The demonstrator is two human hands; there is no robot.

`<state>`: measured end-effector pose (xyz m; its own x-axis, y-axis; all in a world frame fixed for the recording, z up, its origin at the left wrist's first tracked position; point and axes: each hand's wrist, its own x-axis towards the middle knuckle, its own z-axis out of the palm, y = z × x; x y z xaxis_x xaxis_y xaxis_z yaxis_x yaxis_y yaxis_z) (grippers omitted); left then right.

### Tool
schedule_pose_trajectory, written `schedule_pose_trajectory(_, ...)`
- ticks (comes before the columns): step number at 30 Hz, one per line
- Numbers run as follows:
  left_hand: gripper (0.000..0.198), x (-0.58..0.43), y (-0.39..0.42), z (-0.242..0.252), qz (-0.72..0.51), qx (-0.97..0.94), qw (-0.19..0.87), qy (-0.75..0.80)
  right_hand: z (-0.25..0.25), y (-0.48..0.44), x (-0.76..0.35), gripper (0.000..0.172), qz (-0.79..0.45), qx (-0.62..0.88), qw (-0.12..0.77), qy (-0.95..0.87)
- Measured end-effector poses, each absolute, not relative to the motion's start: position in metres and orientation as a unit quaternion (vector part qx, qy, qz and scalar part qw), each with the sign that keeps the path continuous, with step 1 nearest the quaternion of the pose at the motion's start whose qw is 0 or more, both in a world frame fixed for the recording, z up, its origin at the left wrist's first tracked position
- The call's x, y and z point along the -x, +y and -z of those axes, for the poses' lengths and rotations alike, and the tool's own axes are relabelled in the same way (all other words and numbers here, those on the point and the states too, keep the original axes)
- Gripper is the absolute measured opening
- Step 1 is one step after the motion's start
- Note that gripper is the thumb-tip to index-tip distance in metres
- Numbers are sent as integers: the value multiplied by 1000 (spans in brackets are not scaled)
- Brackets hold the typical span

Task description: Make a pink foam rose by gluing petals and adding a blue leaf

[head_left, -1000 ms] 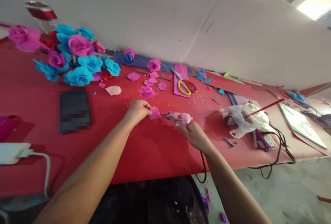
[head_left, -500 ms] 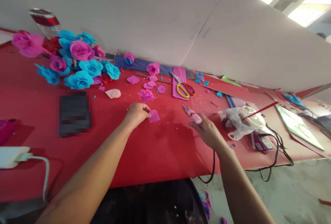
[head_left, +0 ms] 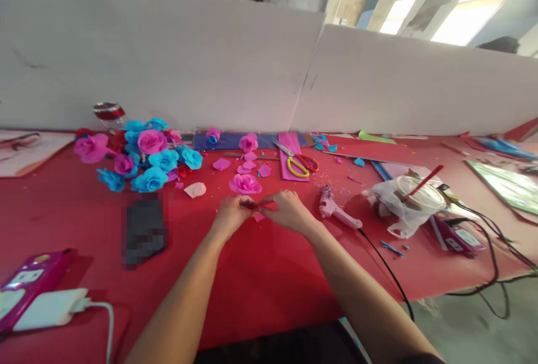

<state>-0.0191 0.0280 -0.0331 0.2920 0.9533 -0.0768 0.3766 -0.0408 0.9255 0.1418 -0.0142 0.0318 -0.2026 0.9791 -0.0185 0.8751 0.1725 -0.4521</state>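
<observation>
Both hands come together over the red table [head_left: 269,274]. A small pink paper petal [head_left: 259,217] shows between and below the fingertips. My left hand [head_left: 232,217] pinches it from the left with closed fingers. From the other side, my right hand [head_left: 290,210] has its thumb and fingers pressed together on the petal. Just beyond the hands lies a layered pink paper flower [head_left: 246,183]. A pink glue gun [head_left: 338,213] rests to the right of my right hand, with its black cord trailing toward the table's front edge.
Scissors [head_left: 299,166] lie on a pink paper strip, near loose pink petals [head_left: 246,167]. Pink and blue paper flowers [head_left: 163,159] stand at the left, behind a blurred dark object [head_left: 145,229]. A bagged cup [head_left: 420,193] and power strip [head_left: 456,235] sit right. A white partition [head_left: 189,73] rises behind.
My right hand has let go of the glue gun, which now lies on the table, and has moved left to the petal. The view has tilted up.
</observation>
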Motion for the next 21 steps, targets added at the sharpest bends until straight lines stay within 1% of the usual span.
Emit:
schedule_pose_trajectory(2, 18, 19, 28, 30, -317, -651, 461, 513, -30, -6, -139, 21, -199, 631, 170, -730)
schedule_pose_trajectory(4, 23, 20, 28, 26, -351, -653, 435, 511, -26, 0, -144, 19, -206, 648, 235, -695)
schedule_pose_trajectory(7, 27, 20, 25, 21, -393, -671, 373, 507, -18, 9, -157, 24, -243, 645, 408, -599)
schedule_pose_trajectory(9, 27, 21, 23, 20, -404, -679, 348, 505, -12, 14, -164, 29, -306, 610, 525, -509)
schedule_pose_trajectory(11, 28, 22, 21, 22, -415, -679, 337, 502, -8, 15, -170, 33, -386, 559, 602, -419)
schedule_pose_trajectory(14, 23, 24, 20, 28, -403, -679, 320, 523, -9, 11, -175, 29, -471, 500, 656, -312)
schedule_pose_trajectory(17, 16, 27, 19, 31, -369, -671, 296, 571, -17, 6, -177, 25, -500, 464, 684, -258)
schedule_pose_trajectory(19, 15, 28, 20, 32, -375, -662, 305, 573, -22, 4, -177, 24, -506, 450, 693, -247)
schedule_pose_trajectory(21, 12, 27, 20, 32, -412, -650, 337, 542, -24, 2, -175, 24, -514, 444, 693, -243)
